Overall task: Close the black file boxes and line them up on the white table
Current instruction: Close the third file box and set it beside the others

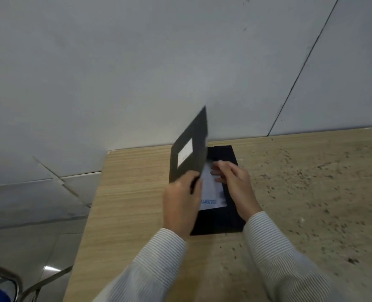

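Note:
A black file box [222, 221] lies open on a light wooden table [126, 192], close to the wall. Its lid [189, 149], with a white label on the spine, stands raised and tilted. My left hand [180, 201] grips the lid's lower edge. White papers with blue print [211, 192] lie inside the box. My right hand [233, 184] rests on these papers with its fingers bent, pressing on them. Both sleeves are white with fine stripes.
A white wall [137, 73] rises right behind the table. The table's right part [311, 182] is speckled with dark marks. A metal chair frame [12, 282] with something blue on it stands at the lower left on the tiled floor.

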